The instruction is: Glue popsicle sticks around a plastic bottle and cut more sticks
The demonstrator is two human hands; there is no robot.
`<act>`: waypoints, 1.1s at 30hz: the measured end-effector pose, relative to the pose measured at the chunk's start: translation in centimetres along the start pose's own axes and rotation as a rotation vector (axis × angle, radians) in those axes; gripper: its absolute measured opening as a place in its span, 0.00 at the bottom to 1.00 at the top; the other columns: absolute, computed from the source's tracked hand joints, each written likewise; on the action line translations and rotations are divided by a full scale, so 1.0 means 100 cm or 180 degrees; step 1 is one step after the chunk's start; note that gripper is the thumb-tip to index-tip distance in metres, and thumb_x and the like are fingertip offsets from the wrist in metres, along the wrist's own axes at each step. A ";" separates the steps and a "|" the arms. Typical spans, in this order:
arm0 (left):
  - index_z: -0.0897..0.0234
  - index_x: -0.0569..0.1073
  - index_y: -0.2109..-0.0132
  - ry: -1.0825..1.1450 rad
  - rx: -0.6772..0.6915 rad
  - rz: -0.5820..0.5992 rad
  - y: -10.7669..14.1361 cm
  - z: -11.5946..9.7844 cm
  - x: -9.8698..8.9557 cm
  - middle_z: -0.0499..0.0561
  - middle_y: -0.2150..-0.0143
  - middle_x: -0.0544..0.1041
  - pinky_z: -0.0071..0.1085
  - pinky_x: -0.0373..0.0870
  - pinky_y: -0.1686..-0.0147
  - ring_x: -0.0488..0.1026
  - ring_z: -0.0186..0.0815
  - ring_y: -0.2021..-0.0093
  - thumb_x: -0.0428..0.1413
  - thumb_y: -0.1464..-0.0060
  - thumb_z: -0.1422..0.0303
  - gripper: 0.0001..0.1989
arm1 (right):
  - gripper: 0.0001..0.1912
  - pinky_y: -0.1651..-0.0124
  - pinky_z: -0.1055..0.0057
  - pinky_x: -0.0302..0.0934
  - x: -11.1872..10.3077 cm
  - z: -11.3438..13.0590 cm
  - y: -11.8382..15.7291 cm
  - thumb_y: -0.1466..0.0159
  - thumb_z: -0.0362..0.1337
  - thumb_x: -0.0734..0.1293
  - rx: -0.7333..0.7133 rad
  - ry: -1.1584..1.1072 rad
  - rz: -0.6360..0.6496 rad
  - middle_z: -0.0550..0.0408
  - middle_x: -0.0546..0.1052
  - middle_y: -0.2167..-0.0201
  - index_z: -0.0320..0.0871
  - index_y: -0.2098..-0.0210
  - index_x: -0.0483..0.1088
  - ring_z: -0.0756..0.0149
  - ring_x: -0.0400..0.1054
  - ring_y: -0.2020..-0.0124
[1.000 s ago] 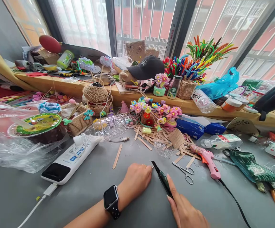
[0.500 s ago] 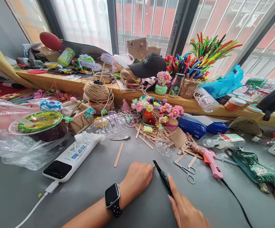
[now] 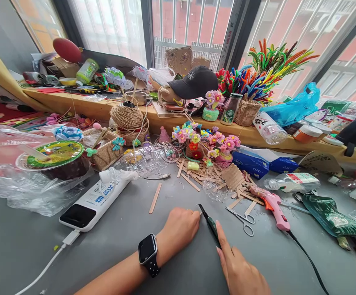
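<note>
the right hand pinches the cutter, index finger along its back, blade tip beside the left hand, whose fingers are curled down; cannot tell what they pinch. scissors lie right of the cutter.

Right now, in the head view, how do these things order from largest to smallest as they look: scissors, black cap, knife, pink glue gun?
1. Black cap
2. Pink glue gun
3. Scissors and knife: unsure; the right hand partly hides the knife.
</note>
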State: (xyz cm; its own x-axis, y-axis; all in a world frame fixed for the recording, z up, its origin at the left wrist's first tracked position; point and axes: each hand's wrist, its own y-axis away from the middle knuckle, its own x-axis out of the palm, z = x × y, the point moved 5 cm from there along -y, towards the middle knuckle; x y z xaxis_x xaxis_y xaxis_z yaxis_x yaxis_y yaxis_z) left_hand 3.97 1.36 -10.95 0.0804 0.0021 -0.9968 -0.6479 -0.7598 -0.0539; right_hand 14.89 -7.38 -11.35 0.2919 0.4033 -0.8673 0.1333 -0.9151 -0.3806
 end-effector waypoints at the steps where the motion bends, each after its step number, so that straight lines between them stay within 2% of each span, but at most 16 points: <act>1: 0.64 0.63 0.72 -0.0003 -0.0009 -0.0006 0.000 0.000 0.000 0.50 0.77 0.71 0.28 0.61 0.78 0.70 0.37 0.76 0.41 0.48 0.73 0.09 | 0.29 0.91 0.79 0.49 0.000 0.000 0.001 0.39 0.34 0.52 0.0014 -0.0058 0.0005 0.65 0.60 0.86 0.50 0.42 0.34 0.75 0.58 0.92; 6: 0.64 0.63 0.73 -0.0030 -0.0039 -0.0058 -0.001 0.000 0.000 0.49 0.77 0.71 0.28 0.60 0.79 0.70 0.36 0.77 0.41 0.48 0.73 0.10 | 0.30 0.92 0.78 0.48 0.003 -0.005 0.012 0.40 0.36 0.53 0.0039 -0.0114 0.0030 0.66 0.60 0.87 0.51 0.42 0.32 0.74 0.57 0.93; 12: 0.64 0.63 0.73 -0.0091 0.0078 -0.0096 0.000 -0.001 -0.001 0.48 0.78 0.71 0.28 0.59 0.79 0.70 0.36 0.77 0.42 0.49 0.73 0.09 | 0.28 0.92 0.78 0.48 0.001 -0.002 0.009 0.40 0.35 0.52 0.0064 -0.0170 0.0008 0.65 0.60 0.86 0.51 0.42 0.38 0.74 0.57 0.92; 18: 0.64 0.63 0.73 -0.0074 0.0081 -0.0092 0.000 0.000 0.000 0.48 0.78 0.71 0.27 0.59 0.79 0.70 0.35 0.77 0.42 0.48 0.73 0.09 | 0.29 0.91 0.79 0.49 0.006 0.002 0.008 0.40 0.34 0.52 0.0035 -0.0075 0.0082 0.65 0.60 0.86 0.51 0.42 0.36 0.75 0.58 0.92; 23: 0.64 0.63 0.73 -0.0046 0.0092 -0.0052 0.000 -0.001 0.000 0.49 0.77 0.71 0.28 0.60 0.78 0.70 0.36 0.77 0.42 0.49 0.74 0.08 | 0.33 0.92 0.78 0.51 0.005 0.004 0.006 0.42 0.32 0.55 -0.0092 -0.0209 0.0120 0.64 0.61 0.85 0.45 0.41 0.32 0.74 0.59 0.91; 29: 0.65 0.64 0.72 -0.0032 0.0067 -0.0011 0.000 -0.002 0.001 0.49 0.77 0.71 0.28 0.60 0.78 0.70 0.37 0.76 0.42 0.49 0.74 0.08 | 0.32 0.92 0.78 0.50 0.001 -0.001 0.012 0.40 0.35 0.53 0.0000 0.0027 0.0209 0.66 0.60 0.86 0.48 0.42 0.28 0.73 0.59 0.92; 33: 0.65 0.64 0.72 -0.0018 0.0056 0.0020 -0.001 -0.001 0.000 0.50 0.77 0.71 0.29 0.60 0.78 0.70 0.37 0.76 0.42 0.49 0.74 0.08 | 0.33 0.91 0.78 0.52 0.000 0.003 0.006 0.41 0.33 0.54 -0.0006 -0.0167 0.0177 0.64 0.61 0.85 0.44 0.41 0.30 0.72 0.60 0.91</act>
State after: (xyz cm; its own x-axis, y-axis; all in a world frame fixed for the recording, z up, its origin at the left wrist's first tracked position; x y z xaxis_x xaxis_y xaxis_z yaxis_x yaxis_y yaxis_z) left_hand 4.12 1.31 -10.91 0.0720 0.0009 -0.9974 -0.6616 -0.7483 -0.0485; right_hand 14.65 -7.97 -11.72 0.2490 0.3510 -0.9027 0.1200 -0.9360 -0.3308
